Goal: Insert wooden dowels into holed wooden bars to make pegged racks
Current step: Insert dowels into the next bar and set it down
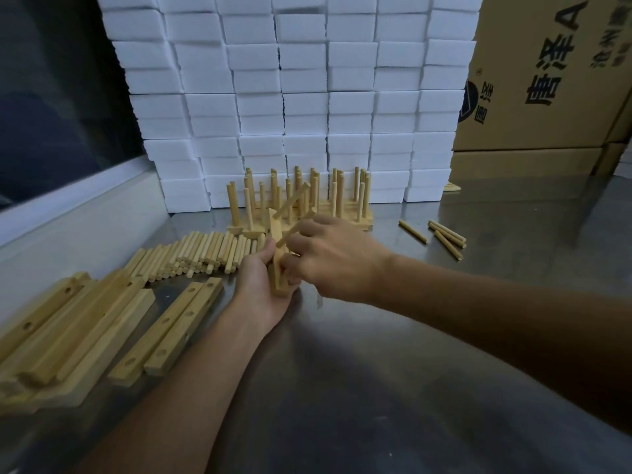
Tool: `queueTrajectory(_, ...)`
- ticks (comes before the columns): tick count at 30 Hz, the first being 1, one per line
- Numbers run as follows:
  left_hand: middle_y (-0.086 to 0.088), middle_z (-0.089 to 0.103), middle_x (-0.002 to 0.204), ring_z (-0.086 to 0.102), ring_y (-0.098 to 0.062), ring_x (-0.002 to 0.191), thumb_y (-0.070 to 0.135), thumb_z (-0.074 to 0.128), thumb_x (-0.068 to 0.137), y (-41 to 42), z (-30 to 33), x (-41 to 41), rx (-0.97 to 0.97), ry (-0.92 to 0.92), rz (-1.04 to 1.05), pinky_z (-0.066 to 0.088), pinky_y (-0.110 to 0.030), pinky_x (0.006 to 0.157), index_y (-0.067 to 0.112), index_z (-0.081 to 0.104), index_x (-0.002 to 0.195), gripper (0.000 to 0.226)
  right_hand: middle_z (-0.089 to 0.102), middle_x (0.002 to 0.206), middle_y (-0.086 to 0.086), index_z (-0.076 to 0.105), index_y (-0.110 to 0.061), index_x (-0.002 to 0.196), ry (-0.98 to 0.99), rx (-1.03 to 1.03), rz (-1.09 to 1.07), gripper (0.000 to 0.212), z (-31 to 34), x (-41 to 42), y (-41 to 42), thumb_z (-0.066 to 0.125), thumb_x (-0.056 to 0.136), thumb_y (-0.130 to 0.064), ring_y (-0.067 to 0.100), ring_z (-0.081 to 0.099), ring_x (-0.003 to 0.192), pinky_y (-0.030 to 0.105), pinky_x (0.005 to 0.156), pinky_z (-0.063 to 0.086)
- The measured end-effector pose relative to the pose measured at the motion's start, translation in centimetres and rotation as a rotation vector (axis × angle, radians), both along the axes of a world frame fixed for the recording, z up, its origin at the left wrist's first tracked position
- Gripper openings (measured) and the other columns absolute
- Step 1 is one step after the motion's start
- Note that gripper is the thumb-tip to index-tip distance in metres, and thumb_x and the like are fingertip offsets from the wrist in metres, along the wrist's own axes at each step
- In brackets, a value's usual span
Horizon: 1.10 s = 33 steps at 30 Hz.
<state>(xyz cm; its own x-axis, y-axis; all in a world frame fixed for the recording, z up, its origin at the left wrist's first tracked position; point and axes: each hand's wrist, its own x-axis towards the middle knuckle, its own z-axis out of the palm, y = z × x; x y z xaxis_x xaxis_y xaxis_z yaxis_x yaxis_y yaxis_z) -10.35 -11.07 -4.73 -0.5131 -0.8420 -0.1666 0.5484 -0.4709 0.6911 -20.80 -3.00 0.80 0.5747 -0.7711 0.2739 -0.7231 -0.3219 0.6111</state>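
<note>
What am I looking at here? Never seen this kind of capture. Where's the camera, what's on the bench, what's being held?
There is no machine: a person works bare-handed, filmed by one wide-angle camera on their head, looking forward and down. The left hand grips a holed wooden bar upright on the steel table; one dowel already sticks out of it. The right hand holds another dowel against the bar. On the left lie spare holed bars and a pile of loose dowels. Finished racks stand behind, a few stray dowels lie to the right. White boxes and a cardboard carton fill the background.
</note>
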Motion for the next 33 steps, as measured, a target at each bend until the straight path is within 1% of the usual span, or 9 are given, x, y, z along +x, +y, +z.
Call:
queueTrajectory(3,-0.005,0.067,0.081,0.063,-0.017,0.073,0.031,0.042,0.105,-0.1,-0.1,0.3,-0.029,-0.026,0.002,0.048,-0.028,0.068,0.006,0.065,0.105,0.034,0.059,0.080,0.000,0.065,-0.013,0.097,0.165,0.055,-0.055,0.020,0.8,0.6,0.3,0.045,0.096,-0.013,0.019,0.050,0.066,0.032,0.062,0.037)
queueTrajectory(5,-0.003,0.065,0.075,0.062,-0.016,0.068,0.030,0.045,0.104,-0.1,0.0,0.4,-0.020,-0.048,0.016,0.047,-0.028,0.066,0.008,0.064,0.104,0.030,0.046,0.066,-0.003,0.058,-0.014,0.086,0.115,0.111,-0.143,0.015,1.2,1.4,0.2,0.047,0.096,-0.016,0.015,0.039,0.053,0.031,0.056,0.033)
queueTrajectory(10,-0.008,0.048,0.085,0.044,-0.021,0.077,0.023,0.048,0.102,0.2,0.5,0.4,0.017,-0.086,0.050,0.036,-0.032,0.071,0.008,0.057,0.125,0.029,0.046,0.071,-0.002,0.033,-0.022,0.067,-0.616,0.390,-0.499,0.035,0.7,1.9,-1.2,0.049,0.097,-0.032,0.015,0.048,0.063,0.028,0.054,0.035)
queueTrajectory(13,-0.003,0.053,0.073,0.052,-0.015,0.066,0.016,0.042,0.105,0.3,0.4,0.7,-0.036,-0.146,0.043,0.042,-0.026,0.061,0.008,0.063,0.099,0.023,0.043,0.068,-0.002,0.026,-0.021,0.065,-0.369,0.338,-0.389,0.043,1.3,2.4,-0.7,0.061,0.091,-0.022,0.016,0.049,0.061,0.029,0.052,0.036)
queueTrajectory(15,0.007,0.053,0.052,0.053,-0.006,0.046,0.006,0.035,0.105,-0.1,-0.4,0.8,-0.136,-0.152,0.025,0.045,-0.019,0.045,0.010,0.058,0.073,0.040,0.035,0.063,-0.003,0.024,-0.017,0.064,-0.083,0.284,-0.228,0.047,2.1,2.8,-0.3,0.063,0.091,-0.018,0.012,0.037,0.052,0.026,0.047,0.030)
queueTrajectory(18,0.003,0.054,0.049,0.055,-0.009,0.043,0.007,0.028,0.105,-0.2,-0.4,1.1,-0.235,-0.200,-0.030,0.047,-0.021,0.042,0.012,0.063,0.056,0.061,0.027,0.057,-0.001,0.038,-0.015,0.070,0.211,0.196,-0.064,0.031,2.8,2.5,-0.1,0.052,0.097,-0.014,0.013,0.024,0.047,0.030,0.053,0.034)
queueTrajectory(22,-0.003,0.061,0.061,0.063,-0.014,0.055,0.008,0.027,0.105,-0.1,-0.3,1.0,-0.245,-0.159,-0.140,0.051,-0.024,0.052,0.009,0.075,0.063,0.063,0.023,0.054,-0.001,0.031,-0.015,0.065,0.335,0.141,0.007,0.039,2.6,2.3,0.3,0.050,0.100,-0.017,0.013,0.019,0.045,0.030,0.054,0.034)
queueTrajectory(26,0.015,0.058,0.047,0.058,0.005,0.047,-0.007,0.030,0.104,-0.1,-0.1,1.1,-0.154,-0.098,-0.032,0.046,-0.010,0.050,0.011,0.051,0.072,0.042,0.032,0.060,-0.003,0.027,-0.018,0.067,0.033,0.203,-0.147,0.040,2.0,2.9,-0.4,0.055,0.095,-0.019,0.013,0.034,0.050,0.032,0.054,0.034)
queueTrajectory(33,-0.008,0.055,0.071,0.057,-0.019,0.062,0.013,0.040,0.103,0.0,0.1,0.9,-0.020,-0.158,0.002,0.049,-0.029,0.054,0.004,0.061,0.090,0.026,0.037,0.069,-0.003,0.038,-0.018,0.085,-0.451,0.276,-0.380,0.020,1.4,3.2,-0.4,0.055,0.092,-0.026,0.012,0.036,0.057,0.029,0.053,0.030)
